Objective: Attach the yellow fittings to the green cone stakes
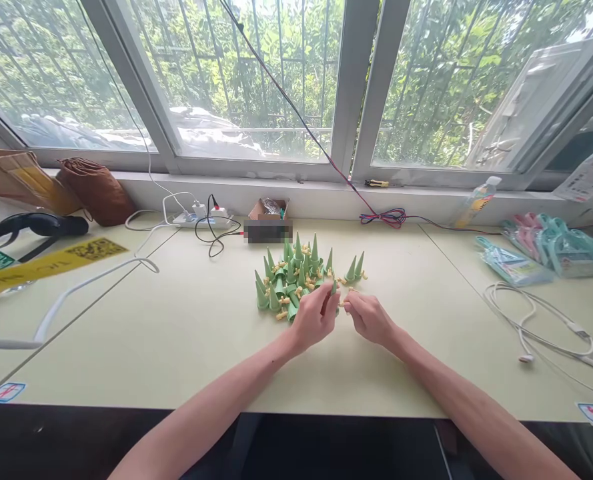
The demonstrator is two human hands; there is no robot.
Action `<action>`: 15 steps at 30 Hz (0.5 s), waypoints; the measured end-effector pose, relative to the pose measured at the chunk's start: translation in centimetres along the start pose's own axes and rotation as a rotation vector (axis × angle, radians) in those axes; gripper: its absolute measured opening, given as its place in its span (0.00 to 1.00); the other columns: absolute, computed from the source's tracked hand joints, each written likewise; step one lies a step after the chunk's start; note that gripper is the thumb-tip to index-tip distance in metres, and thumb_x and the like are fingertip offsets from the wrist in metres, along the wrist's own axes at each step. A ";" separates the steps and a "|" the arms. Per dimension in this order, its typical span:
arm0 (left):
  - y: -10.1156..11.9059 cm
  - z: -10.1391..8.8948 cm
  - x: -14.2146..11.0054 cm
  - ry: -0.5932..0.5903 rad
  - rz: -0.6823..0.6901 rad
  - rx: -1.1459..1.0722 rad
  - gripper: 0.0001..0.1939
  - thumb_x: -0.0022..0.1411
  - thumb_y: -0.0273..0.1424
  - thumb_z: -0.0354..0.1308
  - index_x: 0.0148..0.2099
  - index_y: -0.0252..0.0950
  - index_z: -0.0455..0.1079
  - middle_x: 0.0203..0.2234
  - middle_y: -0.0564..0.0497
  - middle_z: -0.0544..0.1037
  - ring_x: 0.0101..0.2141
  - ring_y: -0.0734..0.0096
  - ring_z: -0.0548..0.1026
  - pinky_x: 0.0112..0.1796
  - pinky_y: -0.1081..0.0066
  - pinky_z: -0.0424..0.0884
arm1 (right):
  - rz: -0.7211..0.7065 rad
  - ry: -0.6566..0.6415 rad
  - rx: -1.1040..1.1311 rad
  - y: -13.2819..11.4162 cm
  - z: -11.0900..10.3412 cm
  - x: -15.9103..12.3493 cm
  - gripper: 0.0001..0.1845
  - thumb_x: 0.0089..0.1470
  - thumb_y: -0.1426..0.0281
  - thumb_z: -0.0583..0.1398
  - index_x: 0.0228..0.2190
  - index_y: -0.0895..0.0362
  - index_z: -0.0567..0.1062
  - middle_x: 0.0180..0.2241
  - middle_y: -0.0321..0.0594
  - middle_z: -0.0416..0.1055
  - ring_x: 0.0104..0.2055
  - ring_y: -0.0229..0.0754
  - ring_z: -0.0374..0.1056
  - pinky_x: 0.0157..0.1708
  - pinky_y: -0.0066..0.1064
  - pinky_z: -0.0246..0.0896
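Observation:
A heap of small green cones [291,277] mixed with little yellow pieces lies on the pale green table [176,333], several cones standing upright. My left hand [313,319] is closed on one green cone at the heap's near edge. My right hand [369,317] sits just to its right, fingers pinched on a small yellow piece [345,303] held close to that cone. Both forearms reach in from the near edge.
A white power strip [201,219] with black and white cables lies by the window sill. A small cardboard box [269,209] stands behind the heap. White cable [536,320] and packaged teal items [551,250] lie right. Brown pouch [96,190], black tool [36,225], yellow strip left.

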State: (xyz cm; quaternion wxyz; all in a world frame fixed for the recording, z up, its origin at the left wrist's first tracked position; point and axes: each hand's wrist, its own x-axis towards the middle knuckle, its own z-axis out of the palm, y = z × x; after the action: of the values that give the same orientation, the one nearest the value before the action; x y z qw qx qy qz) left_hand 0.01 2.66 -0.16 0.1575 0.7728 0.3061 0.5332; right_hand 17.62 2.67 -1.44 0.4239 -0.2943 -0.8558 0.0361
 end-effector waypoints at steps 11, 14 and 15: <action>1.0 -0.4 1.1 0.033 -0.180 -0.134 0.08 0.70 0.35 0.49 0.40 0.37 0.64 0.23 0.55 0.72 0.17 0.82 0.60 0.19 0.79 0.57 | 0.079 0.003 0.039 -0.6 -0.5 0.7 0.11 0.68 0.71 0.49 0.32 0.55 0.66 0.26 0.35 0.61 0.24 0.36 0.53 0.23 0.28 0.51; 0.7 -0.2 0.8 0.012 -0.167 -0.127 0.07 0.70 0.34 0.49 0.41 0.37 0.64 0.23 0.56 0.71 0.17 0.82 0.60 0.20 0.79 0.57 | 0.070 0.003 0.038 -0.5 -0.2 0.5 0.12 0.68 0.71 0.48 0.31 0.55 0.65 0.24 0.35 0.60 0.24 0.36 0.53 0.23 0.28 0.50; 0.6 -0.1 0.7 0.007 -0.154 -0.117 0.06 0.70 0.33 0.49 0.41 0.37 0.63 0.23 0.56 0.70 0.17 0.82 0.60 0.20 0.79 0.57 | 0.073 -0.001 0.036 -0.4 -0.2 0.4 0.13 0.68 0.71 0.48 0.30 0.55 0.64 0.24 0.34 0.60 0.24 0.36 0.53 0.23 0.28 0.50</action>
State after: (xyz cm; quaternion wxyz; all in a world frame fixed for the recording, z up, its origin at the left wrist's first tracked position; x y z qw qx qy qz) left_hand 0.24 2.63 0.70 0.2420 0.7347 0.3334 0.5390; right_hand 17.34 2.51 -0.89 0.4272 -0.3177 -0.8438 0.0673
